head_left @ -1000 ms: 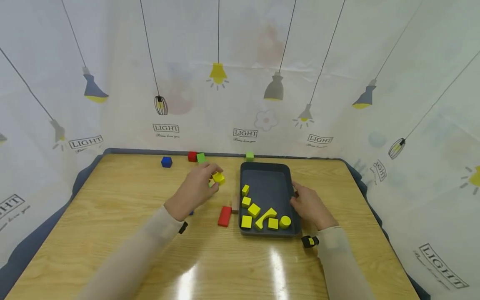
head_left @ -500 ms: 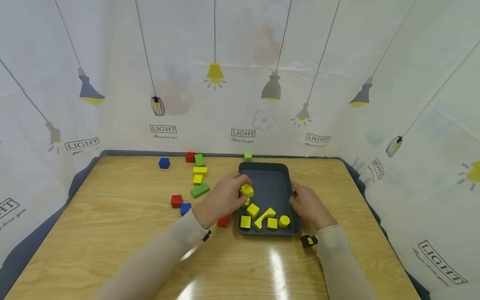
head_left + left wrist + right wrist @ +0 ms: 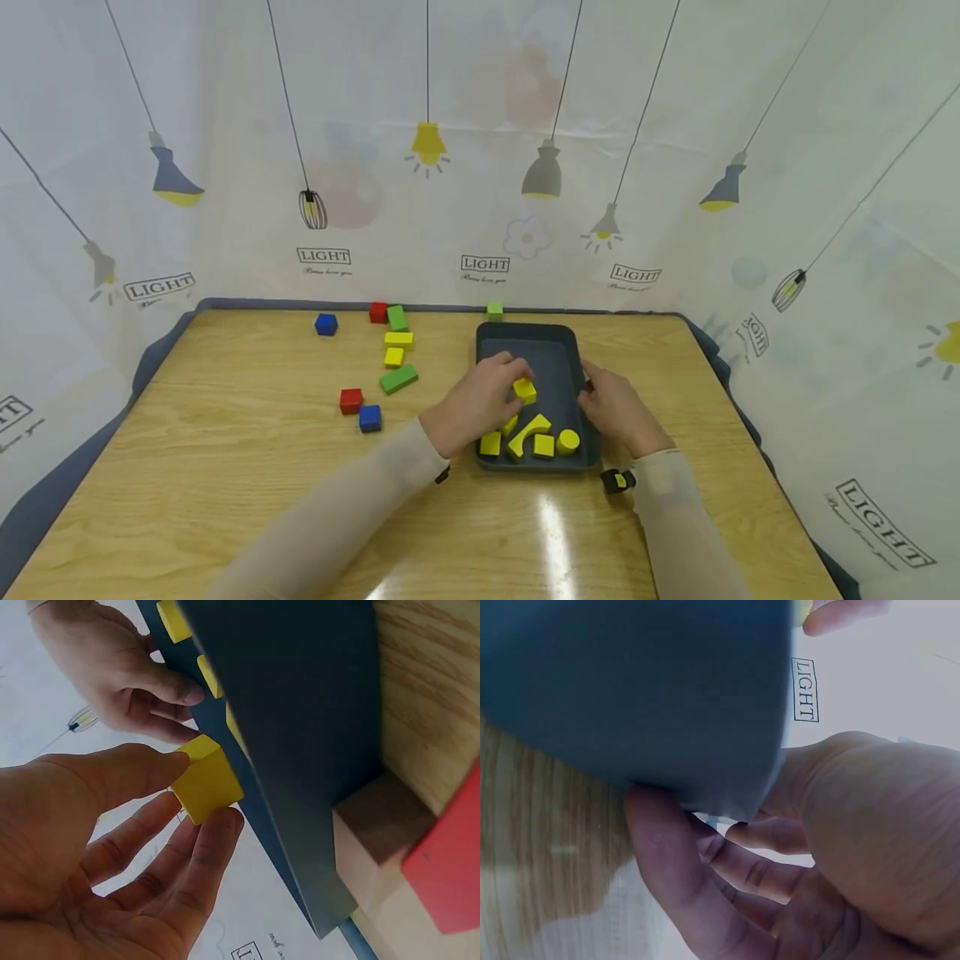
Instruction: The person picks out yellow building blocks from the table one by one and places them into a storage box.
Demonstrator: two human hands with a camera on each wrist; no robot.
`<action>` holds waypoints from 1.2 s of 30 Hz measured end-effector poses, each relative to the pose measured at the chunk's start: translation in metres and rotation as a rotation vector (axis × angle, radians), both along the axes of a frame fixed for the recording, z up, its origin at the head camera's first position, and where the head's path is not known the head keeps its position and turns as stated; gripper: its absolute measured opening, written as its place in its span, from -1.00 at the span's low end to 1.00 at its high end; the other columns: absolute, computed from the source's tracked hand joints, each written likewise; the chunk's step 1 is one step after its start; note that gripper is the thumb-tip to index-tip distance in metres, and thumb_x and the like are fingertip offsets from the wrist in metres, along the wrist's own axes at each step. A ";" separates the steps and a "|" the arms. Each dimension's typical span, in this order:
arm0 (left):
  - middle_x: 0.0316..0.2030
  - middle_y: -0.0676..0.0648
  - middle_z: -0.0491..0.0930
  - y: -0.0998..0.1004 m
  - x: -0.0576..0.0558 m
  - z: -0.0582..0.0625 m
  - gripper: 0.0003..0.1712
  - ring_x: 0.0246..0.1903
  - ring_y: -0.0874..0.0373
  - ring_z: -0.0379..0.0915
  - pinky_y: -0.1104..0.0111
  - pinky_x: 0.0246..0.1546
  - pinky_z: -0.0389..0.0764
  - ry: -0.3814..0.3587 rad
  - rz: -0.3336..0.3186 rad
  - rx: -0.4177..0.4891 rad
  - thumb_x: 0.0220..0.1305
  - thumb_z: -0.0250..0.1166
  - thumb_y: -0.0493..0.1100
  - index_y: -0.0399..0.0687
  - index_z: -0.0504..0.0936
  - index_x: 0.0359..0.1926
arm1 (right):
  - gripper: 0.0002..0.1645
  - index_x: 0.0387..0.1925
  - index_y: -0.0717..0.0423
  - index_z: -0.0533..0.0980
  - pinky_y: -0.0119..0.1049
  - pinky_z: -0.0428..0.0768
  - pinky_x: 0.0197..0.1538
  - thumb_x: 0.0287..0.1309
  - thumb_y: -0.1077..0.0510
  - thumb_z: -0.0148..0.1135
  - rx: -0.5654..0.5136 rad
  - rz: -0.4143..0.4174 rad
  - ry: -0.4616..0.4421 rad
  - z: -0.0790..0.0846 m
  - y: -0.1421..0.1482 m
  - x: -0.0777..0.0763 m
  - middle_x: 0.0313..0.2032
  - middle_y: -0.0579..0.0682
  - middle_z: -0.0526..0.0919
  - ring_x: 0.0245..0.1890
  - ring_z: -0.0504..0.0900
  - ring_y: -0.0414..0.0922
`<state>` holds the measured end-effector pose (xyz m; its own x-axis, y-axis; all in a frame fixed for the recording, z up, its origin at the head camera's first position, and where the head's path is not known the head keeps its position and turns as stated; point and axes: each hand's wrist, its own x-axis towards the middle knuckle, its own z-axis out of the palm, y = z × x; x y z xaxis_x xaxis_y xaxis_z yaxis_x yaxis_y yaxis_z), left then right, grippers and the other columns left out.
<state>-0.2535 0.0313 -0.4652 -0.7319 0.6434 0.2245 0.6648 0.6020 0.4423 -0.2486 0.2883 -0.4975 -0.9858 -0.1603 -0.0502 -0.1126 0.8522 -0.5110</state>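
Over the dark grey tray [image 3: 527, 332] my left hand [image 3: 480, 400] pinches a yellow cube [image 3: 525, 391] between thumb and fingers. The left wrist view has the same yellow cube [image 3: 208, 780] held just above the tray's side wall [image 3: 277, 712]. My right hand [image 3: 621, 408] grips the tray's right edge, its thumb over the rim and fingers beneath, as the right wrist view shows up close. In the tray's near part lie several yellow blocks, among them an arch [image 3: 530, 435], a cylinder [image 3: 567, 442] and a cube [image 3: 490, 443]. My left hand hides some of the others.
Left of the tray lie a green bar [image 3: 399, 379], two yellow blocks [image 3: 399, 340], a red cube [image 3: 351, 401] and blue cubes [image 3: 370, 418]. A light green cube [image 3: 494, 311] sits behind the tray. Beside its left wall are a brown block [image 3: 382, 821] and a red block [image 3: 450, 862].
My left hand has carried the yellow cube rightward from the left of the tray to above its middle. The right hand keeps its place on the tray's edge.
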 end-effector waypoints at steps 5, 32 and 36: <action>-0.03 -0.04 0.53 0.001 0.002 -0.004 -0.51 -0.23 0.28 0.44 0.57 -0.27 0.54 -0.026 -0.007 -0.053 0.22 0.47 -0.18 -0.02 0.58 0.17 | -0.24 0.52 0.23 0.10 -0.26 0.56 -0.38 0.38 0.24 0.12 -0.012 -0.004 -0.030 0.001 -0.003 0.001 -0.02 0.18 0.60 -0.41 0.55 -0.10; -0.04 -0.05 0.49 -0.080 -0.037 -0.011 -0.57 -0.34 0.14 0.42 0.36 -0.39 0.59 0.077 0.387 -0.018 0.26 0.43 -0.02 0.03 0.62 0.12 | -0.23 0.53 0.19 0.09 -0.26 0.55 -0.41 0.39 0.23 0.10 -0.020 -0.022 -0.024 0.001 0.001 0.005 0.02 0.19 0.60 -0.44 0.54 -0.10; -0.05 -0.13 0.48 -0.097 -0.048 -0.014 -0.56 -0.33 0.07 0.42 0.22 -0.40 0.60 0.077 0.463 -0.040 0.25 0.43 -0.04 -0.04 0.62 0.12 | -0.25 0.52 0.24 0.09 -0.26 0.52 -0.44 0.39 0.25 0.10 -0.008 -0.007 -0.010 0.002 -0.001 0.004 0.00 0.22 0.60 -0.47 0.52 -0.11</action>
